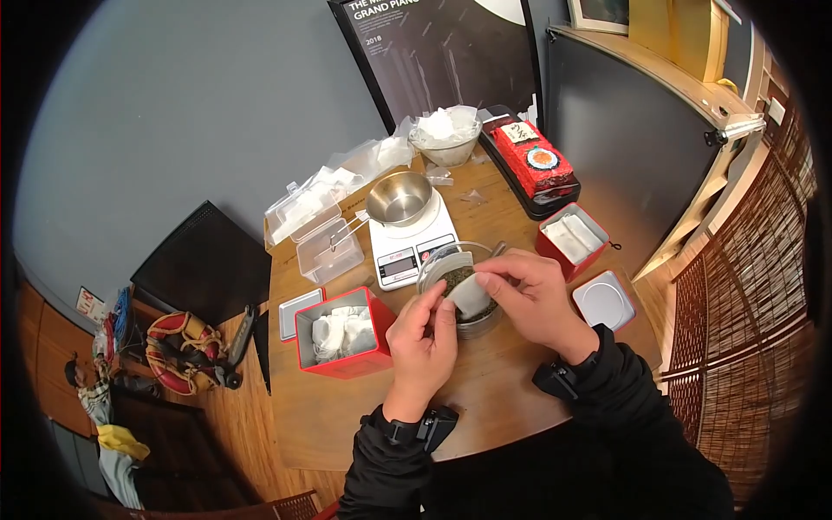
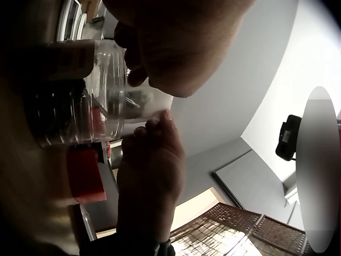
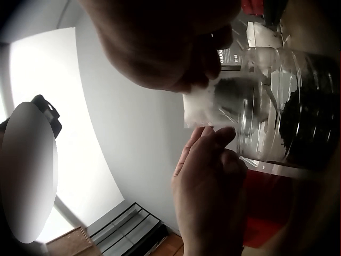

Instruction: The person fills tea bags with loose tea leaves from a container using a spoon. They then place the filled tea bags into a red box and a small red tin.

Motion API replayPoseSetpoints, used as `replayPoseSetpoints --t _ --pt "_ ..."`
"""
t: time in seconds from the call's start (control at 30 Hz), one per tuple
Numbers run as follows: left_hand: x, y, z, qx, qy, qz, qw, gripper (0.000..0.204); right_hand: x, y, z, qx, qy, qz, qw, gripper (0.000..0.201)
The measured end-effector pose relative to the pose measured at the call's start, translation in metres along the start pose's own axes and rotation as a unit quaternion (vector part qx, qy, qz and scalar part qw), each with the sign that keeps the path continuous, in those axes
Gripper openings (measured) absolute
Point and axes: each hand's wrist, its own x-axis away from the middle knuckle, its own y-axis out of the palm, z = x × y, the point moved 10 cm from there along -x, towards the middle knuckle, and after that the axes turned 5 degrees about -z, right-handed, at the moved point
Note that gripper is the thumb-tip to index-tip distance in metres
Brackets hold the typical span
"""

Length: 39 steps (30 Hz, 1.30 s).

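pouch (image 1: 471, 297) roughly upright over jar (image 1: 477, 329) mouth, between both hands: left hand (image 1: 423, 341) pinches left edge, right hand (image 1: 535, 299) right edge.

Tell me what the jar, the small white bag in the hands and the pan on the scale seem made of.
Jar: clear, glossy plastic or perhaps glass; the ridged wall is see-through with bright highlights.
Small white bag: likely thin paper or non-woven fabric, matte; something dark shows through it.
Pan: polished metal, probably stainless steel, from its silvery sheen.
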Motion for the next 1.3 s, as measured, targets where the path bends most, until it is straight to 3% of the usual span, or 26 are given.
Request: replayPoseSetpoints --t 0.07,0.2,0.3,0.37,0.57,0.6,0.67,0.8,1.07,1.3 --pt "0.000 0.000 0.001 -0.010 0.006 -0.006 1.000 0.026 0.002 0.005 0.010 -0.013 0.043 -0.010 0.999 0.012" --pt "0.003 0.000 0.002 0.031 0.014 -0.006 0.999 0.033 0.002 0.006 0.010 -0.006 0.053 -0.021 0.998 0.012" --pt "0.000 0.002 0.007 0.027 0.010 -0.012 0.999 0.037 0.001 0.010 0.004 0.022 0.034 -0.059 0.997 0.013" --pt "-0.002 0.002 0.008 0.005 0.020 -0.013 1.000 0.037 0.000 0.022 -0.012 0.061 -0.055 -0.122 0.989 0.015" --pt "-0.002 0.004 0.014 -0.047 0.075 -0.007 0.996 0.021 0.000 0.023 -0.020 0.079 -0.093 -0.099 0.988 0.018" --pt "-0.001 -0.002 0.014 -0.037 0.065 0.021 0.997 0.018 0.001 0.024 -0.020 0.079 -0.093 -0.098 0.988 0.018" --pt "0.000 -0.007 0.012 -0.028 0.058 0.049 0.997 0.014 -0.001 0.007 -0.013 0.035 -0.061 -0.015 0.997 0.021" --pt "0.008 -0.016 -0.008 0.054 -0.027 0.102 0.993 0.012 0.000 0.004 -0.002 0.005 -0.021 -0.009 1.000 0.025" --pt "0.012 -0.017 -0.013 0.185 -0.063 0.126 0.973 0.015 0.005 0.026 0.006 -0.096 0.040 -0.091 0.990 0.024" --pt "0.012 -0.015 -0.016 0.236 -0.067 0.134 0.960 0.015 0.007 0.030 0.002 -0.086 0.020 -0.102 0.991 0.024"
